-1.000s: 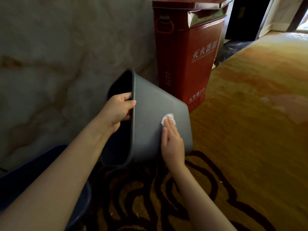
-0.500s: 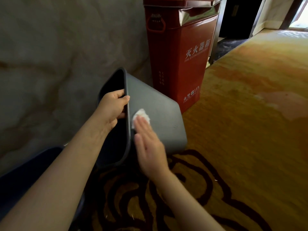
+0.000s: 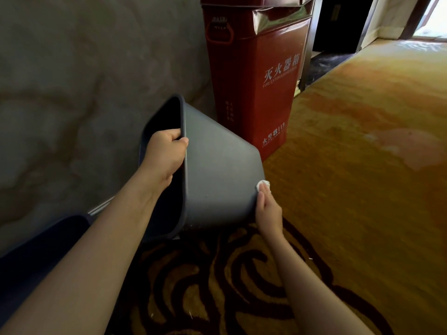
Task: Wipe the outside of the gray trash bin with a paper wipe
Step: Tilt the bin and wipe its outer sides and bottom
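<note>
Head view is showing us tipping a gray plastic trash bin with a rounded rectangular rim [image 3: 217, 180] onto its side above the floor, its dark open mouth facing left toward the wall and its closed bottom pointing right. Our left hand [image 3: 164, 155] is gripping the rim at the upper part of the opening, fingers curled inside the mouth and thumb lying over the outer edge, so the hand is clamped on the rim. Our right hand [image 3: 268, 209] is pressing a small crumpled white paper wipe [image 3: 262, 184] against the bin's outer side at the lower right corner, close to the bottom edge; the fingers are lying close together and nearly straight, pinning the wipe under their tips, with only a little of the paper peeking out above them. Just behind the bin, a tall red metal fire-extinguisher box with white lettering and a handle on its side [image 3: 256, 76] is standing against a mottled beige marble wall [image 3: 72, 81]. Below us, a golden-yellow carpet with dark swirling lines [image 3: 350, 189] is covering the floor. At the lower left, beside our left forearm, we are seeing part of a dark blue rounded container [image 3: 41, 252], whose contents we cannot make out.
</note>
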Available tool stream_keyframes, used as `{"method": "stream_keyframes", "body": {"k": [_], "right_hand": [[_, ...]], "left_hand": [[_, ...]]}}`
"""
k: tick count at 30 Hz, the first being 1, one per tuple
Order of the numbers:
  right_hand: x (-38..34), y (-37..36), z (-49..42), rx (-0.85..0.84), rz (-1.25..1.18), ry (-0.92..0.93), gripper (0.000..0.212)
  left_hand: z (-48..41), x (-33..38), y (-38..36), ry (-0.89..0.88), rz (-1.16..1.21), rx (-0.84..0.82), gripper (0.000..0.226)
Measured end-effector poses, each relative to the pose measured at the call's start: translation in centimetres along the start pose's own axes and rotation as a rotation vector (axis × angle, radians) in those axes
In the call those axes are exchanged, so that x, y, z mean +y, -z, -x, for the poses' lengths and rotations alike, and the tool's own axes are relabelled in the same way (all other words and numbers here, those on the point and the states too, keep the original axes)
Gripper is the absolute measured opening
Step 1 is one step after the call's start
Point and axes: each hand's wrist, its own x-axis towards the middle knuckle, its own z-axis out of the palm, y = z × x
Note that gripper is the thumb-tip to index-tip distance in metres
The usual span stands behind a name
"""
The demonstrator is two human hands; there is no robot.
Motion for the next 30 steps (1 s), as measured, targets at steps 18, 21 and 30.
{"method": "stream_keyframes", "body": {"k": [18, 21, 30], "right_hand": [[-8.9, -4.7, 12.0, -0.006, -0.037, 0.741, 0.04], [-8.9, -3.8, 10.1, 0.005, 0.054, 0.773, 0.04], [-7.2, -2.7, 4.4, 0.051, 0.037, 0.48, 0.041]], "left_hand": [[-1.1, 0.0, -0.5, 0.038, -0.034, 0.138, 0.031], [-0.6, 0.0, -0.6, 0.058, -0.062, 0.06, 0.033], [4.0, -3.3, 4.4, -0.086, -0.253, -0.623, 0.033]]}}
